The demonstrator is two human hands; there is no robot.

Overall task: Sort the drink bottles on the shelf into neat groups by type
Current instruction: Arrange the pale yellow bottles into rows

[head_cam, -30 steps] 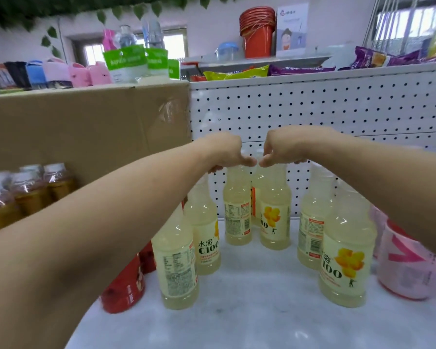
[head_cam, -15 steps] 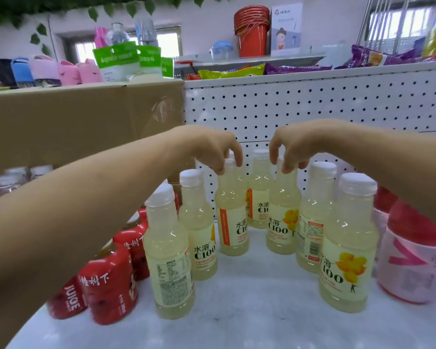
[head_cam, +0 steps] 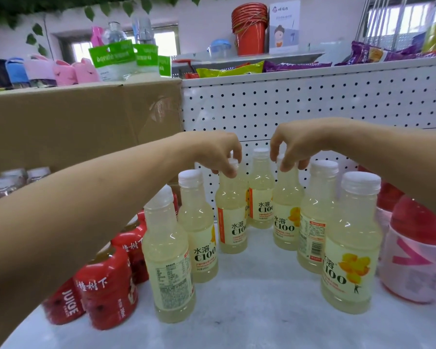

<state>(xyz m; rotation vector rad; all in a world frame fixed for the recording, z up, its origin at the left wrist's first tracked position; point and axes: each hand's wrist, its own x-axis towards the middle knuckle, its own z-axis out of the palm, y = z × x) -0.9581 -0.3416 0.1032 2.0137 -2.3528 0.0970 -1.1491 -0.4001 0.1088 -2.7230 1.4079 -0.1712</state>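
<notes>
1. At the far left edge, clear-capped bottles of brown drink (head_cam: 10,182) stood blurred in front of a large brown cardboard box (head_cam: 73,127).
2. Red-labelled juice bottles (head_cam: 106,285) were clustered on the left part of the white speckled shelf (head_cam: 249,313), below the left forearm and just beside the nearest yellow bottle.
3. Seven pale-yellow plastic drink bottles with white caps (head_cam: 170,260) stood upright on the shelf in an arc that opened toward the viewer. Several of their labels read "C100".
4. The left hand (head_cam: 216,152), at the end of a bare forearm crossing from the lower left, was held over the third yellow bottle (head_cam: 232,217). Its thumb and down-curled fingers pinched that bottle's white cap.
5. The rearmost yellow bottle (head_cam: 261,195) stood between the two hands, touched by neither. It was the one nearest to the white perforated back panel (head_cam: 312,102).
6. The right hand (head_cam: 295,144), coming in from the right, was held over the fifth yellow bottle (head_cam: 286,220). Its fingers were curled round the bottle's top and hid most of the cap.
7. Pink-wrapped bottles with red tops (head_cam: 413,250) stood at the right edge of the shelf, just beside the last yellow bottle of the arc.
</notes>
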